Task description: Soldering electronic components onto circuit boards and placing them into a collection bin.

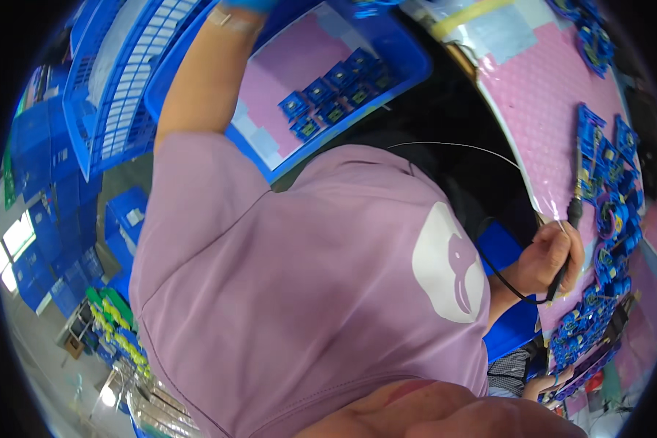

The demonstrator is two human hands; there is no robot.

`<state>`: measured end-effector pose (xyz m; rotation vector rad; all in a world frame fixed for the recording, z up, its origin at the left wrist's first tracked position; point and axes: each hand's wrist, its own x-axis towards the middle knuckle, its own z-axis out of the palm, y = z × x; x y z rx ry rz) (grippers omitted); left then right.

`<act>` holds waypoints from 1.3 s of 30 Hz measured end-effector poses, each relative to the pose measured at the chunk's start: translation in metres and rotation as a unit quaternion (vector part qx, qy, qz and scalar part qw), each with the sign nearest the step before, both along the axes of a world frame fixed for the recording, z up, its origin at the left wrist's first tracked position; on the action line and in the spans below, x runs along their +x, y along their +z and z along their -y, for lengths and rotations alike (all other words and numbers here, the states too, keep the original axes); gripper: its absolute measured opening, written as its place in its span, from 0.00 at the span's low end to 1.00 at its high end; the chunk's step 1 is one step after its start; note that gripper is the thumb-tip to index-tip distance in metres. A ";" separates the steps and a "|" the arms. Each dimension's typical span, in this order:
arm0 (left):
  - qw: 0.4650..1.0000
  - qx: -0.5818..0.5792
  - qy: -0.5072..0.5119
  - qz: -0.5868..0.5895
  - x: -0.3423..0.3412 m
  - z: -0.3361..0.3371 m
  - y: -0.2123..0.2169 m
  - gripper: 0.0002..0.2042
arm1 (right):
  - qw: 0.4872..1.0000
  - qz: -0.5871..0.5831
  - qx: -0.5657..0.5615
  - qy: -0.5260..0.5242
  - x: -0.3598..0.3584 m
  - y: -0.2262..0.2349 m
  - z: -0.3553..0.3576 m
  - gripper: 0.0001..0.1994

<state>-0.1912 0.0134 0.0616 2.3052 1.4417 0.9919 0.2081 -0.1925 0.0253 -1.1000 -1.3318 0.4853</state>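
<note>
My right hand grips a thin black pen-shaped tool with a black cable looping below it. The tool's metal tip points up at blue plastic parts lying on a pink bubble sheet on the right. My left arm reaches up to a blue crate lined with pink foam and holding several small blue parts. My left hand, in a blue glove, is cut off by the top edge, so its fingers are hidden. My mauve shirt fills the middle of the view.
Stacked blue crates stand at the left, with more lower down. Green and yellow items lie at the lower left. Another person's hand shows at the lower right near a black tray of blue parts.
</note>
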 end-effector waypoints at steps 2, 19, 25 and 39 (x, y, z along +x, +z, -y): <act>0.994 -0.011 0.087 -0.065 -0.062 0.036 -0.026 0.13 | 1.000 -0.031 0.004 0.002 0.001 0.004 0.000 0.07; 0.769 -0.374 0.463 -0.232 -0.181 0.267 -0.436 0.15 | 0.998 0.065 0.005 0.017 -0.052 0.018 -0.038 0.07; 0.720 -0.580 0.368 -0.096 -0.171 0.294 -0.453 0.16 | 0.998 0.059 0.002 0.006 -0.061 0.016 -0.039 0.06; 0.830 -0.440 0.314 -0.135 -0.146 0.243 -0.468 0.39 | 0.993 0.115 -0.004 0.018 -0.081 0.029 -0.034 0.06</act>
